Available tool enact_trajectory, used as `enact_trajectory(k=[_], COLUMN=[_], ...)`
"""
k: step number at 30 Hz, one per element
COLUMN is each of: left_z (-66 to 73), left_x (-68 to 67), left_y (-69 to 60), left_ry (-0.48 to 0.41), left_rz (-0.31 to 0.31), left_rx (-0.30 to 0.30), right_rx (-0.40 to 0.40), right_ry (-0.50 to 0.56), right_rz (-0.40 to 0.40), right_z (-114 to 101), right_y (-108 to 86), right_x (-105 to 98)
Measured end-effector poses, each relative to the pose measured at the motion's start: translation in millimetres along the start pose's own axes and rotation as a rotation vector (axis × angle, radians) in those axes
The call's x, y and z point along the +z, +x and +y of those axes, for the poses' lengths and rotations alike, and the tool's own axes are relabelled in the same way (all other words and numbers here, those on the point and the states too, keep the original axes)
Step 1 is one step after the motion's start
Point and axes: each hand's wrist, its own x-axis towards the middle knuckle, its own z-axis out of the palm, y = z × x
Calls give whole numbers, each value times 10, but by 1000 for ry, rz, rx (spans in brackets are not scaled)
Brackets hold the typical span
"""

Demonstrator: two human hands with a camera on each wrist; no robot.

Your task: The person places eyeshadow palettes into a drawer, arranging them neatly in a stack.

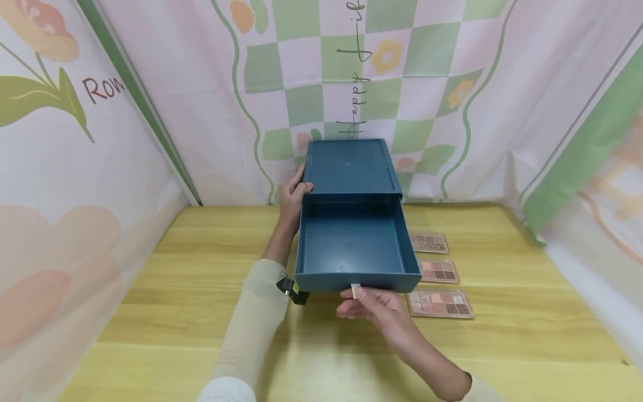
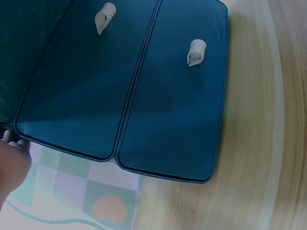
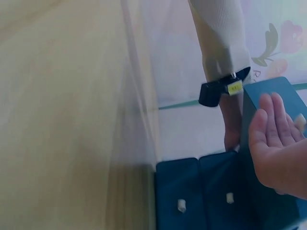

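A dark blue drawer cabinet (image 1: 348,166) stands on the table with its top drawer (image 1: 354,240) pulled out toward me, its inner floor showing. My left hand (image 1: 293,195) holds the cabinet's left side near the front, thumb over the top edge. Below the drawer's front, my right hand (image 1: 379,312) pinches the small pale pull tab (image 1: 355,290) between thumb and finger. In the left wrist view, two closed lower drawers (image 2: 168,115) show, each with a rolled pale tab (image 2: 196,52). The right wrist view shows the right fingers (image 3: 274,120) extended beside the drawer front.
Three eyeshadow palettes lie in a column right of the cabinet: a far one (image 1: 429,243), a middle one (image 1: 440,271) and a near one (image 1: 441,304). The wooden table (image 1: 166,312) ends against patterned cloth (image 1: 281,67) hanging behind and on both sides.
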Motion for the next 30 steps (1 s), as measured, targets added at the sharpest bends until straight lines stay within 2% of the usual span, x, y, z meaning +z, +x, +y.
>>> enact_trajectory(k=[2, 6, 9, 13, 16, 20, 24, 26, 30], left_z=[-5, -11, -11, -7, 0, 23, 33, 27, 5], left_x=[-4, 0, 8, 11, -1, -36, -56, -45, -3], left_y=[5, 0, -4, 0, 3, -22, -30, -22, -11], left_ry=[-5, 7, 17, 13, 13, 18, 15, 21, 10], left_rz=[-1, -3, -3, 1, -7, 1, 7, -6, -17], left_rx=[0, 6, 13, 15, 13, 13, 13, 15, 16], right_rx=[10, 4, -27, -74, -132, -228, -231, -204, -158], right_ry=[-27, -149, -269, -362, -363, -312, -242, -243, -369], right_rz=[-36, -85, -86, -60, -72, -174, -267, -265, -168], right_z=[-28, -95, -144, -225, -280, -280, -251, -246, -216], right_y=[-16, -96, -194, -326, -398, -451, -488, -505, -491], right_x=[-56, -193, -301, -452, -591, -809, -1056, -1202, -1528])
